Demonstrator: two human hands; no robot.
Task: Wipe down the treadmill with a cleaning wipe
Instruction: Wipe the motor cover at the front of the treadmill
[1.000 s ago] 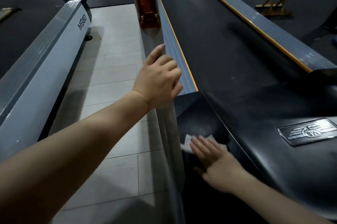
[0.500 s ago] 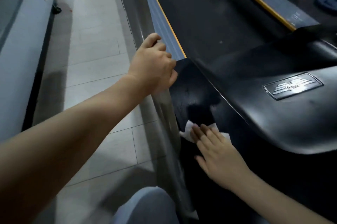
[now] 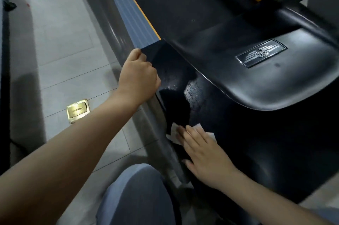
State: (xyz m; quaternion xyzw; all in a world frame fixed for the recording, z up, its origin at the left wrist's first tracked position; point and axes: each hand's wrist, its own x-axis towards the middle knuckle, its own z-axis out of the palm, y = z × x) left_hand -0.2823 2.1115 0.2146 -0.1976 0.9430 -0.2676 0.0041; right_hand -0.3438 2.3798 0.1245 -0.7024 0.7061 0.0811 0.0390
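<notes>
The black treadmill [image 3: 211, 28] fills the right of the head view, its motor cover [image 3: 275, 81] bearing a silver winged badge [image 3: 261, 53]. My right hand [image 3: 203, 153] lies flat with straight fingers on a white cleaning wipe [image 3: 175, 133], pressing it against the black cover's lower left side. Wet streaks glisten on the cover just above the wipe. My left hand [image 3: 139, 76] grips the treadmill's left side edge where the grey footrail [image 3: 128, 14] meets the black cover, fingers curled over it.
Light grey floor tiles [image 3: 60, 32] lie to the left, with a brass floor socket plate [image 3: 78, 111] set in them. A second machine's dark base [image 3: 4, 59] runs along the far left edge. My knee in blue-grey trousers [image 3: 135, 197] shows at the bottom.
The camera has tilted down and closer. My left hand slid back along the rail to the cover's corner. My right hand with the wipe moved lower on the cover, leaving wet streaks above.
</notes>
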